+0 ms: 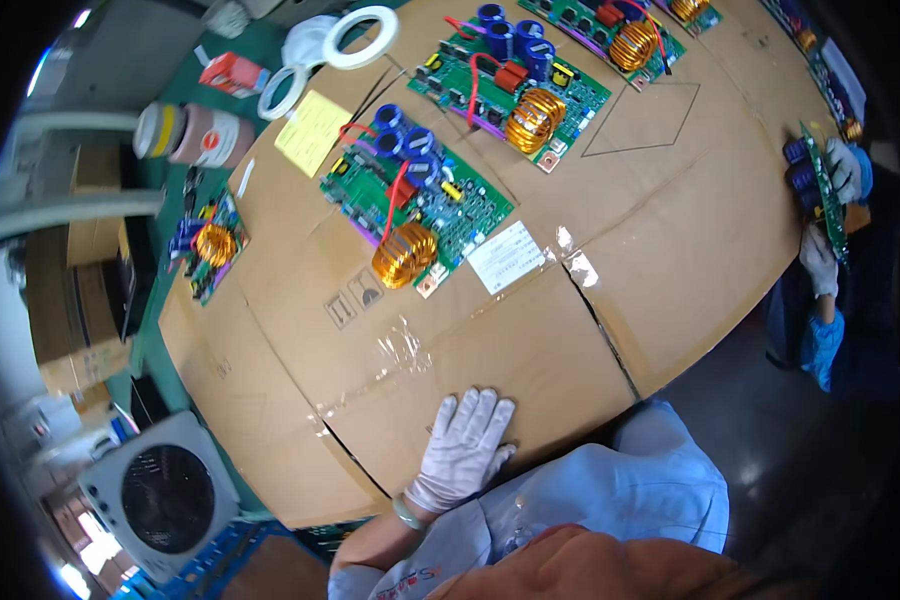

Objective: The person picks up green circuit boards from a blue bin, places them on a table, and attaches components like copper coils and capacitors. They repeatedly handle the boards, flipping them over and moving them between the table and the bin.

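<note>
- Cardboard (705, 230), creased and taped along its seams, covers most of the green bench (170, 250).
- Near left: grey unit (165, 490) with a round black grille, beside the bench.
- Left: small circuit board (210, 245) with a copper coil, at the cardboard's edge. Beyond it on the bench lies a pink jar (210, 137) with a white and yellow top.
- Far left: red and white carton (232, 74), two white rings (362, 37) and a yellow note (312, 133).
- Centre, slightly left: main circuit board (425, 205), flat on the cardboard, component side up, carrying blue cylinders, red wires and a copper coil. A printed white label (510, 257) lies just beside its right end.
- Near centre: left hand (460, 447), white-gloved, palm down on the cardboard, well apart from the main circuit board. Fingers straight and slightly spread. Right hand out of view; state of its fingers cannot be told.
- Far centre to far right: second circuit board (510, 90) of similar build, with further boards (620, 40) beyond.
- Right: co-worker's gloved hands (820, 258) hold another circuit board (823, 185) on edge.
</note>
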The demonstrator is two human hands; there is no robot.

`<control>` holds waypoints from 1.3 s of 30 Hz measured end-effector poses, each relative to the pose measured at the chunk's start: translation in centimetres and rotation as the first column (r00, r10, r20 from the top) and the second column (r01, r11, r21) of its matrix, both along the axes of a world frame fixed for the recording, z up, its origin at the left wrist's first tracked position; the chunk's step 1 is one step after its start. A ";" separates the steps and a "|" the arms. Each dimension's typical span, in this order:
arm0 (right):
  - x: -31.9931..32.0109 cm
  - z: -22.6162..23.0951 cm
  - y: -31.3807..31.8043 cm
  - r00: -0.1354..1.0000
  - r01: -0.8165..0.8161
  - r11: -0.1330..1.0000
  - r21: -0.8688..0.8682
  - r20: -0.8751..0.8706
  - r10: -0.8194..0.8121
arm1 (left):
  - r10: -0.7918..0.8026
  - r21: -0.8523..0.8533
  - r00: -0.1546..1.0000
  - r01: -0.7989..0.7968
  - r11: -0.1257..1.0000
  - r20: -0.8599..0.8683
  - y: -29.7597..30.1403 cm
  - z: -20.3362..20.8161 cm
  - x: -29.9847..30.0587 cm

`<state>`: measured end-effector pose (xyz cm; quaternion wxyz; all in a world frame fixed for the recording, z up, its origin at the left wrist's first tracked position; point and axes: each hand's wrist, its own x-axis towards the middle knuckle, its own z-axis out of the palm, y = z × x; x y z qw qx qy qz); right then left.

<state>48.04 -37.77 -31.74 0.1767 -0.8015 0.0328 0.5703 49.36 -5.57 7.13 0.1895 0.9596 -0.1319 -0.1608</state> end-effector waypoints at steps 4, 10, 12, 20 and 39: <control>1.3 -1.0 -1.9 0.988 0.116 0.987 0.111 0.090 -0.126 | 0.053 0.001 0.999 -0.053 0.999 -0.008 -0.4 1.5 0.0; 6.1 6.6 -2.6 0.864 0.301 0.803 0.514 0.209 -0.458 | 0.058 0.098 0.963 -0.086 0.991 0.262 -0.9 1.7 -1.8; 6.2 9.5 -3.5 0.756 0.082 0.728 0.681 0.433 -0.491 | 0.004 0.223 0.940 -0.085 0.971 0.341 -1.6 2.0 -2.2; 3.0 25.3 -3.7 0.651 -0.251 0.416 0.874 0.471 -0.595 | 0.315 -0.075 0.718 -0.345 0.936 0.621 -4.0 0.6 -8.1; 27.4 38.7 24.0 0.265 -0.752 0.540 0.377 0.924 -0.276 | 0.824 -0.760 0.422 -0.367 0.537 0.379 -3.0 1.1 -13.6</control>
